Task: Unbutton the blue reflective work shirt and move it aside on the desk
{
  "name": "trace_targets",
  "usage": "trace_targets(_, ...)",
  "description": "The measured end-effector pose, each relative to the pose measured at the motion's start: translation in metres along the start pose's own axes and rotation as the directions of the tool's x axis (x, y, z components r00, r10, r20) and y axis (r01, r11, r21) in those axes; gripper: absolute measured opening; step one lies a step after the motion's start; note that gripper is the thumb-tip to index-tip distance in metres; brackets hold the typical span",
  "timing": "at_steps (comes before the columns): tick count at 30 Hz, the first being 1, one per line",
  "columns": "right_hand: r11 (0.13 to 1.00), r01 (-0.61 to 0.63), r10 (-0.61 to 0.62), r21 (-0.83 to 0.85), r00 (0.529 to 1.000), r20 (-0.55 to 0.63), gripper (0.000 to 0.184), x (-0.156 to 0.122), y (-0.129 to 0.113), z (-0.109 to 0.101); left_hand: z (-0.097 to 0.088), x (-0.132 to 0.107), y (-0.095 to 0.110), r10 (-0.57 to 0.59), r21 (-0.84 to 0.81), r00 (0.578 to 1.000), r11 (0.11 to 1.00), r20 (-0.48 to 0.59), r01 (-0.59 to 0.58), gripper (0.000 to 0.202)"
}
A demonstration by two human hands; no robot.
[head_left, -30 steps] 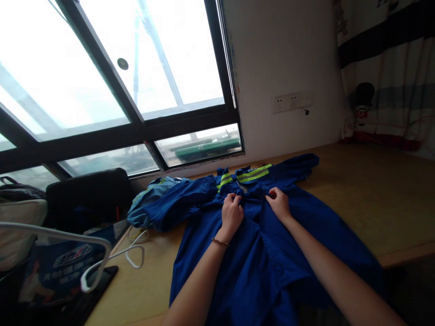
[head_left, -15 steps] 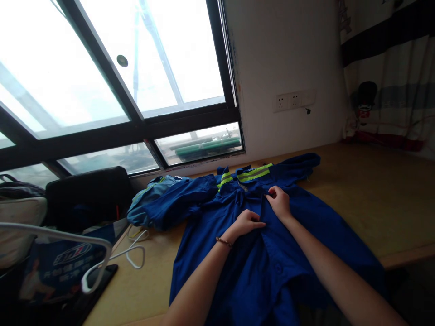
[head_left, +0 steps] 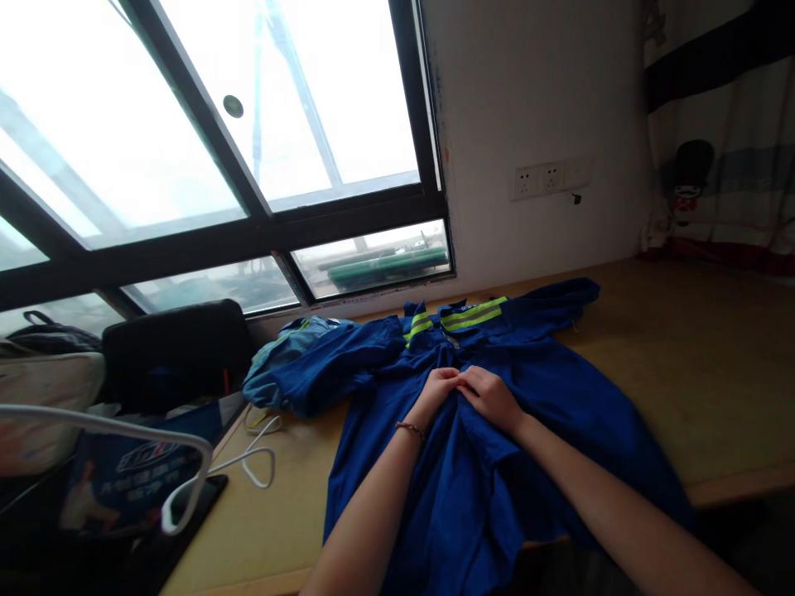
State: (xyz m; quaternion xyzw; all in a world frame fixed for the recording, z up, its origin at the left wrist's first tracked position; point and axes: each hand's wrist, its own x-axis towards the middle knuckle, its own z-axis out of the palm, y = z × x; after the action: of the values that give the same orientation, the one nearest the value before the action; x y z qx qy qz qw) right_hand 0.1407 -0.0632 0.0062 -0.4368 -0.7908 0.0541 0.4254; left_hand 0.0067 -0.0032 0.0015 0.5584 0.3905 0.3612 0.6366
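Note:
A blue work jacket (head_left: 391,447) with yellow-green reflective strips lies front up across the wooden table, its collar end toward the window. My left hand (head_left: 440,389) pinches the front edge of the jacket near its middle, a braided bracelet on the wrist. Right against it, my right hand (head_left: 490,399) is also closed on the front edge, and the fingertips of both hands meet. Whatever small part sits between the fingertips is hidden. Below the hands the cloth hangs in folds over the table's near edge.
A light-blue garment (head_left: 273,364) lies bunched by the left sleeve. A white cable (head_left: 257,463) loops over the wooden table (head_left: 658,356). Bags, among them a black bag (head_left: 177,356), stand at the left. Window, wall sockets (head_left: 539,179) and a curtain (head_left: 714,124) are behind.
My hands have come together at the jacket's front edge: the right moved left and nearer, the left slightly up. The front edges are drawn together. The view has shifted slightly.

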Motion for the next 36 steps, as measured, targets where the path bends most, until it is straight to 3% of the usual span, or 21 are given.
trace_targets(6,0.993,0.068,-0.073,0.095,0.996,0.051,0.014,-0.001,0.000,-0.016,-0.003,-0.003,-0.001,-0.092,-0.027,0.995,0.995,0.034,0.093,0.027)
trace_targets(14,0.972,0.136,-0.132,-0.190,0.991,0.035,0.023,-0.007,-0.004,-0.012,-0.006,-0.003,-0.004,-0.104,-0.013,0.993,0.994,0.055,0.104,0.037)
trace_targets(17,0.970,0.117,-0.114,-0.215,0.993,0.026,0.021,-0.006,-0.006,-0.012,-0.004,-0.003,-0.005,-0.064,-0.032,0.998,0.997,0.021,0.065,0.038)
trace_targets(21,0.993,-0.011,0.014,-0.117,1.000,0.023,0.013,-0.005,-0.001,-0.009,-0.002,-0.005,-0.003,-0.065,-0.013,0.998,0.998,-0.016,0.064,0.038)
trace_targets(25,0.990,-0.137,0.138,-0.040,0.990,0.029,0.008,-0.006,0.004,-0.006,-0.005,-0.006,-0.001,-0.096,0.011,0.995,0.995,0.041,0.095,0.037)
trace_targets(26,0.990,-0.140,0.141,-0.026,0.990,0.027,0.002,-0.006,0.003,-0.007,-0.006,-0.006,-0.001,-0.100,0.010,0.993,0.995,0.065,0.099,0.036)
trace_targets(29,0.996,-0.083,0.080,0.042,0.994,0.079,0.034,-0.006,0.002,-0.014,-0.011,-0.005,0.001,-0.130,-0.009,0.983,0.991,0.130,0.132,0.031)
trace_targets(31,0.995,-0.039,0.023,0.089,0.986,0.167,0.043,-0.006,0.003,-0.019,-0.014,-0.005,0.003,-0.160,-0.004,0.975,0.987,0.153,0.162,0.029)
trace_targets(36,0.988,-0.052,0.012,0.143,0.963,0.268,0.031,-0.006,0.010,-0.024,-0.019,-0.015,0.017,-0.229,0.190,0.959,0.962,0.169,0.196,0.036)
